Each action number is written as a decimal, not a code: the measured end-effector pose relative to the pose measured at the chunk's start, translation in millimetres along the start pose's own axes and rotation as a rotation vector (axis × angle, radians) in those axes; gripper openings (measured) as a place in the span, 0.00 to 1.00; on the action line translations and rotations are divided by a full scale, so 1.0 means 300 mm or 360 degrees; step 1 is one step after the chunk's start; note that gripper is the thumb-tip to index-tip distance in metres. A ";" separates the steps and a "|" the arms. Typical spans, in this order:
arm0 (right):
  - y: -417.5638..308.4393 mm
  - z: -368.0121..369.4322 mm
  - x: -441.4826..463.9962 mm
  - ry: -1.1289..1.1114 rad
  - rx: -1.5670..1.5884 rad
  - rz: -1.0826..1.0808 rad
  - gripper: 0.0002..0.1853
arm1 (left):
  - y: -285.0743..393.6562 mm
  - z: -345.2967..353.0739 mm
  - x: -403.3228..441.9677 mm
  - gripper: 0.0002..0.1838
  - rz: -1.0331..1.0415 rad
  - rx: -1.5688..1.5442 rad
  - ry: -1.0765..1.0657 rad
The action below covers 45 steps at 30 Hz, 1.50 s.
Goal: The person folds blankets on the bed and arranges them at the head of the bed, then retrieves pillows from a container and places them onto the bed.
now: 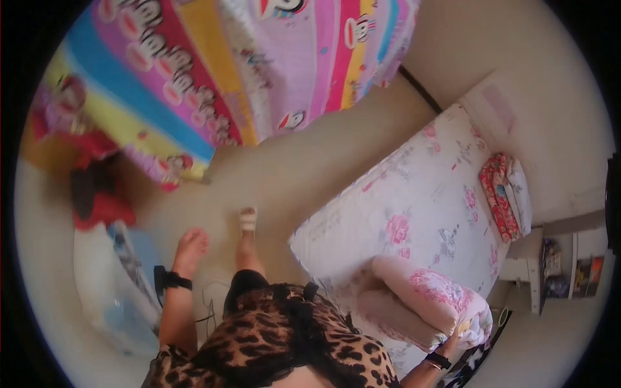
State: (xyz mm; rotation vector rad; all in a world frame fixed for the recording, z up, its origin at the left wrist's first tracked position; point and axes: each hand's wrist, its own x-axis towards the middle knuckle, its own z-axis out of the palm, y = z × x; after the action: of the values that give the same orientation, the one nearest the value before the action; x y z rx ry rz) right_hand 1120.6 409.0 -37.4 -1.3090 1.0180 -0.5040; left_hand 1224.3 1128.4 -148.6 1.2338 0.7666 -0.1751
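Observation:
My left hand (192,246) hangs over the floor at the lower left, its fingers curled, nothing visible in them. A black band is on that wrist. At the lower right my right hand (447,344) is against the end of a folded pink and white floral quilt (424,294), its fingers partly hidden by the cloth. The quilt lies over the near corner of a mattress (414,200) with a white floral cover.
A colourful striped cloth (213,71) with cartoon faces hangs across the top. Red folded bedding (501,197) lies at the mattress's far side. A clear plastic bag (107,284) and a red object (116,210) stand left. Shelves (540,268) are at the right; cables lie on the floor.

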 end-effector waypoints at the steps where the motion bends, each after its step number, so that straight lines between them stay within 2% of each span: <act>1: -0.022 0.085 -0.033 0.0045 0.0043 -0.0013 0.26 | 0.067 0.026 0.085 0.11 0.0021 0.0026 -0.0054; 3: -0.038 0.239 -0.113 -0.0156 0.0133 0.0128 0.25 | 0.215 0.077 0.252 0.11 -0.0054 0.0111 -0.0130; 4: -0.039 0.298 -0.154 -0.0093 0.0166 0.0120 0.25 | 0.297 0.092 0.329 0.11 -0.0053 0.0150 -0.0190; 6: -0.043 0.477 -0.158 0.0203 -0.0009 -0.0128 0.26 | 0.458 0.159 0.513 0.11 -0.0118 0.0271 -0.0296; 7: -0.047 0.559 -0.158 0.0162 0.0060 -0.0181 0.27 | 0.527 0.198 0.586 0.12 -0.0100 0.0404 -0.0342; 8: -0.060 0.542 -0.149 0.0188 0.0065 -0.0177 0.27 | 0.594 0.263 0.578 0.12 -0.0105 0.0422 -0.0362; 10: 0.011 0.540 -0.083 0.0142 0.0255 0.0035 0.28 | 0.732 0.394 0.662 0.14 0.0008 0.0517 -0.0704; 12: -0.018 0.579 -0.091 0.0255 0.0329 0.0053 0.28 | 0.780 0.552 0.694 0.15 -0.0085 0.0585 -0.0818; 14: -0.111 0.686 -0.179 0.0539 0.0095 0.0006 0.27 | 0.772 0.710 0.727 0.16 -0.0240 0.0627 -0.0996; 15: -0.104 0.663 -0.189 0.0582 0.0092 0.0024 0.27 | 0.747 0.781 0.736 0.16 -0.0305 0.0627 -0.1087; 18: -0.081 0.642 -0.140 0.0531 0.0090 0.0025 0.27 | 0.753 1.014 0.745 0.17 -0.0431 0.0826 -0.1278; 20: -0.067 0.627 -0.115 0.0536 0.0049 0.0104 0.28 | 0.766 1.142 0.759 0.17 -0.0575 0.0765 -0.1515; 22: -0.060 0.626 -0.068 0.0576 0.0042 0.0048 0.29 | 0.768 1.256 0.786 0.16 -0.0562 0.0859 -0.1556; 24: -0.132 0.699 -0.050 0.0594 -0.0088 0.0146 0.20 | 0.774 1.397 0.836 0.16 -0.0531 0.0971 -0.1616; 26: -0.248 0.805 -0.044 0.0656 -0.0116 0.0206 0.20 | 0.775 1.558 0.873 0.15 -0.0624 0.1042 -0.1601; 28: -0.287 0.800 0.005 0.0684 -0.0141 0.0050 0.26 | 0.769 1.727 0.897 0.14 -0.0623 0.1095 -0.1690; 30: -0.292 0.753 0.057 0.0755 -0.0461 0.0169 0.25 | 0.779 1.910 0.903 0.15 -0.0702 0.1125 -0.1727; 32: -0.457 0.867 0.062 0.0789 -0.0536 0.0398 0.24 | 0.844 2.057 0.863 0.15 -0.0731 0.1161 -0.1770; 33: -0.367 0.788 0.098 0.0786 -0.0455 0.0198 0.23 | 0.891 2.174 0.857 0.16 -0.0659 0.1140 -0.1818; 34: -0.442 0.854 0.109 0.0807 -0.0267 0.0242 0.26 | 0.929 2.261 0.845 0.16 -0.0655 0.1121 -0.1832; 36: -0.501 0.837 0.090 0.0781 -0.0579 0.0493 0.28 | 0.963 2.322 0.803 0.16 -0.0589 0.1156 -0.1833; 37: -0.519 0.834 0.111 0.0805 -0.0595 0.0467 0.29 | 0.970 2.384 0.808 0.16 -0.0588 0.1178 -0.1831; 38: -0.569 0.876 0.133 0.0822 -0.0612 0.0435 0.29 | 0.968 2.421 0.822 0.16 -0.0596 0.1160 -0.1816; 39: -0.625 0.902 0.164 0.0928 -0.0605 0.0616 0.29 | 0.932 2.470 0.849 0.15 -0.0627 0.1242 -0.1896; 40: -0.618 0.889 0.198 0.0918 -0.0347 0.0483 0.28 | 0.905 2.527 0.878 0.15 -0.0655 0.1328 -0.1976; 42: -0.776 0.980 0.263 0.0739 -0.0582 0.0689 0.30 | 0.848 2.640 0.923 0.14 -0.0719 0.1478 -0.1946; 45: -0.827 1.027 0.374 0.0738 -0.0534 0.0787 0.33 | 0.730 2.784 1.001 0.16 -0.0867 0.1719 -0.2158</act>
State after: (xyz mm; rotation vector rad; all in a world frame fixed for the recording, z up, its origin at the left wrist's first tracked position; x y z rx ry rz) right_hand 1490.7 428.1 140.7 -1.1889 1.8163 -0.2624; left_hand 1919.5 541.4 -60.3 1.4435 -0.3244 -1.8399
